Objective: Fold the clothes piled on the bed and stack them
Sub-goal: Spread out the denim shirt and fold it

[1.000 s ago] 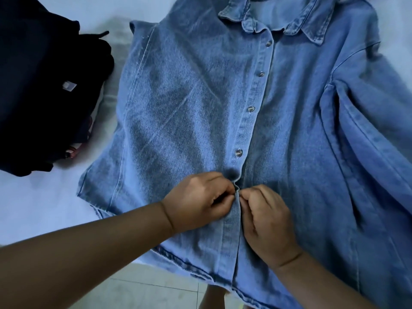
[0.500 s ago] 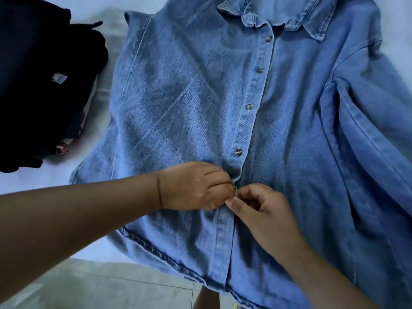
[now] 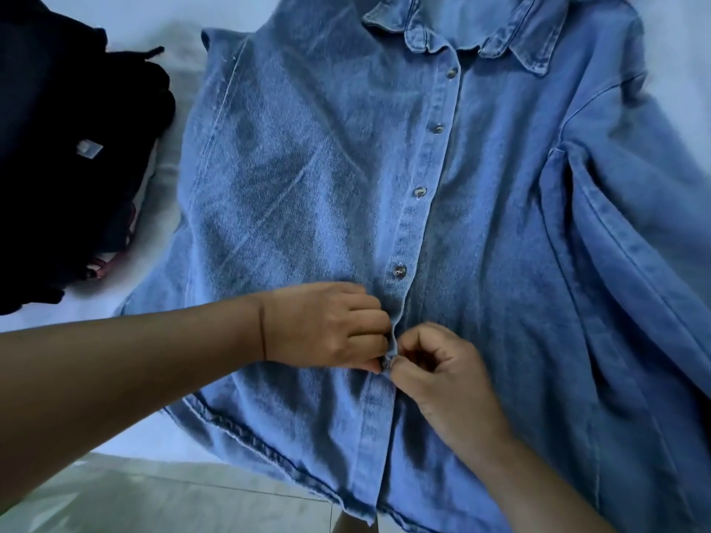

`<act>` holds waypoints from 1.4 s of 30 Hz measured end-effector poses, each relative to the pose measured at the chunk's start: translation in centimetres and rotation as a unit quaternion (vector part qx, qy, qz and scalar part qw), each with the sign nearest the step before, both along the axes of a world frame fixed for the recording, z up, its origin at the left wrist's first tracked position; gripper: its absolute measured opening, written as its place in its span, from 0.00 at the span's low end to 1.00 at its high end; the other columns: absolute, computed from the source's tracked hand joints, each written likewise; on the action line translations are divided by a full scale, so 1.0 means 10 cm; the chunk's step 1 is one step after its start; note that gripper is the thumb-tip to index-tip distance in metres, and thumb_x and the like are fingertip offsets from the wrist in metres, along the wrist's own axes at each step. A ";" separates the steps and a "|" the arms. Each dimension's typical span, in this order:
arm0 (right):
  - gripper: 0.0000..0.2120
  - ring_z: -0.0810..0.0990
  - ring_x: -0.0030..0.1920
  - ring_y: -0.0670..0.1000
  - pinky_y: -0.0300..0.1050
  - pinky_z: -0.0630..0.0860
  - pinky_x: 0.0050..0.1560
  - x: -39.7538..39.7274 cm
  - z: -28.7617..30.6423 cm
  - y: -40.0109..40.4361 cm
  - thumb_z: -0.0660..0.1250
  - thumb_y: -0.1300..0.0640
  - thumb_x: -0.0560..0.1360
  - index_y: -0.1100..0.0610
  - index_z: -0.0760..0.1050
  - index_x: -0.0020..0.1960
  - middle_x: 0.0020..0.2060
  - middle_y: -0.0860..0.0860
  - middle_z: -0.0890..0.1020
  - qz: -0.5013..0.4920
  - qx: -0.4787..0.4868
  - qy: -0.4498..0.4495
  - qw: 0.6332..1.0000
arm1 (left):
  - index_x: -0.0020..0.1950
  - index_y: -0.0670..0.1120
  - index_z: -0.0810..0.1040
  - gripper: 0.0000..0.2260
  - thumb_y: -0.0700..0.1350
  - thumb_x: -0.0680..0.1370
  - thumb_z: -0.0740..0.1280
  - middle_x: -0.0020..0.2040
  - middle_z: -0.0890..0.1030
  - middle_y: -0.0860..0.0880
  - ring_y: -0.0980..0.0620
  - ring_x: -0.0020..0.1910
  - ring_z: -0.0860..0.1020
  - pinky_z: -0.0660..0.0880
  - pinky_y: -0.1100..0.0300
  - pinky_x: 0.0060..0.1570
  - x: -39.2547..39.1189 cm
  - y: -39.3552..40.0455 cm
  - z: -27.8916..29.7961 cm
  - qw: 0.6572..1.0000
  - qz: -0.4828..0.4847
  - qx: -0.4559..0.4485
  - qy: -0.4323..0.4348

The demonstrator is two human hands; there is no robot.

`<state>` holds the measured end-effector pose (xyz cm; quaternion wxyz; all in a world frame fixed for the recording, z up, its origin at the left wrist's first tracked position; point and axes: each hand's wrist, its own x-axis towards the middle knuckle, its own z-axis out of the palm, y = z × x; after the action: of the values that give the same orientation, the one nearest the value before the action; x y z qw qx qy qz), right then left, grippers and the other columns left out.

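A blue denim shirt [image 3: 307, 178] lies face up on the white bed [image 3: 146, 17], collar at the top, its hem hanging over the near edge. Several metal buttons down its placket are fastened. My left hand [image 3: 327, 327] pinches the left edge of the placket below the lowest fastened button. My right hand [image 3: 442, 373] meets it from the right, fingers curled and pinching the other edge at the same spot. The button between my fingertips is mostly hidden. The right sleeve [image 3: 635, 232] lies folded in over the shirt's right side.
A pile of dark clothes [image 3: 61, 155] with a small white tag sits at the left on the bed, a bit of pink fabric showing under it. Pale tiled floor [image 3: 154, 498] shows below the bed's near edge.
Both hands have slid a little down the placket and stay pinched together on it. The view has shifted slightly; the shirt lies as before.
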<state>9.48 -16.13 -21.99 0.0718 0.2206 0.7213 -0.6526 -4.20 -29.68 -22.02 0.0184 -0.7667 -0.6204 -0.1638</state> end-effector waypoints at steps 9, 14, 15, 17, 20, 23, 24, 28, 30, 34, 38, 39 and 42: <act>0.10 0.66 0.31 0.46 0.37 0.62 0.32 -0.09 -0.01 0.20 0.68 0.66 0.74 0.57 0.75 0.35 0.27 0.49 0.71 0.074 -0.118 -0.096 0.986 | 0.50 0.42 0.71 0.06 0.45 0.80 0.62 0.38 0.77 0.46 0.48 0.36 0.73 0.70 0.57 0.41 0.14 0.01 0.03 0.999 0.042 -0.002 -0.003; 0.13 0.70 0.33 0.43 0.37 0.68 0.36 -0.06 0.00 0.15 0.68 0.65 0.74 0.52 0.74 0.34 0.30 0.48 0.74 0.098 -0.045 -0.081 0.991 | 0.44 0.44 0.69 0.08 0.48 0.76 0.59 0.35 0.76 0.47 0.49 0.31 0.74 0.70 0.58 0.34 0.17 0.07 0.08 0.996 0.046 -0.081 0.011; 0.12 0.70 0.32 0.41 0.34 0.68 0.35 -0.04 0.03 0.13 0.68 0.65 0.74 0.52 0.74 0.35 0.32 0.48 0.75 0.095 -0.018 -0.071 0.993 | 0.43 0.44 0.70 0.09 0.49 0.75 0.59 0.35 0.76 0.47 0.49 0.31 0.75 0.70 0.60 0.32 0.18 0.09 0.10 0.994 0.047 -0.096 0.007; 0.10 0.74 0.36 0.40 0.30 0.69 0.37 0.00 0.08 0.11 0.68 0.64 0.75 0.52 0.74 0.37 0.35 0.47 0.76 0.087 0.037 -0.041 0.995 | 0.46 0.45 0.69 0.07 0.48 0.74 0.59 0.37 0.77 0.48 0.49 0.32 0.76 0.71 0.60 0.33 0.24 0.07 0.11 0.991 0.072 -0.110 0.005; 0.05 0.73 0.43 0.40 0.29 0.68 0.45 0.18 0.09 0.10 0.65 0.62 0.75 0.54 0.77 0.46 0.41 0.44 0.74 0.124 0.157 0.019 0.980 | 0.55 0.47 0.69 0.13 0.45 0.72 0.64 0.51 0.78 0.45 0.47 0.44 0.76 0.73 0.56 0.43 0.51 -0.11 0.09 0.977 0.176 -0.118 0.029; 0.10 0.74 0.48 0.47 0.38 0.71 0.52 0.48 0.05 0.26 0.61 0.59 0.73 0.57 0.78 0.51 0.47 0.49 0.76 0.177 0.299 0.048 0.936 | 0.64 0.51 0.69 0.21 0.47 0.71 0.62 0.60 0.75 0.43 0.46 0.54 0.72 0.69 0.54 0.53 0.84 -0.29 0.15 0.949 0.276 -0.151 0.016; 0.10 0.75 0.48 0.50 0.43 0.74 0.52 0.58 0.05 0.33 0.60 0.59 0.73 0.58 0.78 0.51 0.48 0.50 0.76 0.187 0.329 0.051 0.924 | 0.65 0.52 0.69 0.22 0.49 0.70 0.64 0.59 0.76 0.45 0.46 0.54 0.72 0.69 0.54 0.53 0.93 -0.32 0.17 0.936 0.311 -0.163 0.009; 0.07 0.77 0.41 0.53 0.48 0.78 0.41 0.88 0.26 0.64 0.70 0.62 0.68 0.55 0.79 0.45 0.42 0.49 0.78 0.204 0.420 0.017 0.884 | 0.61 0.51 0.70 0.24 0.44 0.67 0.70 0.57 0.74 0.46 0.45 0.47 0.79 0.79 0.53 0.38 1.13 -0.14 0.38 0.891 0.409 -0.184 -0.075; 0.05 0.77 0.38 0.52 0.46 0.78 0.37 0.93 0.38 0.74 0.63 0.57 0.71 0.55 0.78 0.40 0.38 0.49 0.77 0.196 0.448 0.001 0.872 | 0.57 0.50 0.74 0.19 0.44 0.67 0.70 0.60 0.72 0.44 0.42 0.46 0.80 0.78 0.52 0.35 1.15 0.05 0.49 0.870 0.434 -0.210 -0.104; 0.13 0.76 0.38 0.53 0.47 0.75 0.39 0.92 0.65 0.95 0.56 0.55 0.72 0.58 0.77 0.37 0.36 0.51 0.77 0.113 0.459 0.045 0.880 | 0.64 0.48 0.75 0.16 0.44 0.78 0.59 0.71 0.66 0.43 0.40 0.65 0.70 0.70 0.47 0.60 1.20 0.48 0.72 0.804 0.497 -0.279 -0.172; 0.18 0.74 0.49 0.57 0.49 0.70 0.50 0.96 0.95 1.24 0.63 0.52 0.69 0.62 0.78 0.53 0.47 0.58 0.79 -0.002 0.524 0.025 0.851 | 0.72 0.50 0.67 0.18 0.48 0.82 0.56 0.76 0.56 0.48 0.48 0.74 0.57 0.58 0.57 0.69 1.32 0.87 0.88 0.775 0.500 -0.296 -0.249; 0.22 0.76 0.50 0.60 0.53 0.72 0.50 0.98 0.96 1.29 0.68 0.50 0.67 0.63 0.77 0.56 0.50 0.60 0.79 -0.011 0.539 -0.026 0.842 | 0.72 0.50 0.66 0.18 0.48 0.82 0.56 0.76 0.56 0.49 0.49 0.74 0.57 0.58 0.58 0.69 1.35 0.94 0.89 0.772 0.493 -0.303 -0.264; 0.35 0.76 0.56 0.64 0.58 0.72 0.53 1.06 0.97 1.45 0.76 0.49 0.62 0.62 0.72 0.65 0.57 0.62 0.77 -0.002 0.513 -0.207 0.833 | 0.73 0.50 0.65 0.19 0.48 0.82 0.56 0.77 0.55 0.49 0.50 0.75 0.56 0.57 0.58 0.70 1.49 1.14 0.88 0.769 0.456 -0.344 -0.287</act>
<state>20.06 -1.63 -12.34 0.0943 0.3570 0.9204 -0.1284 10.68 -18.32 -13.22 -0.3532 -0.2656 -0.8885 -0.1237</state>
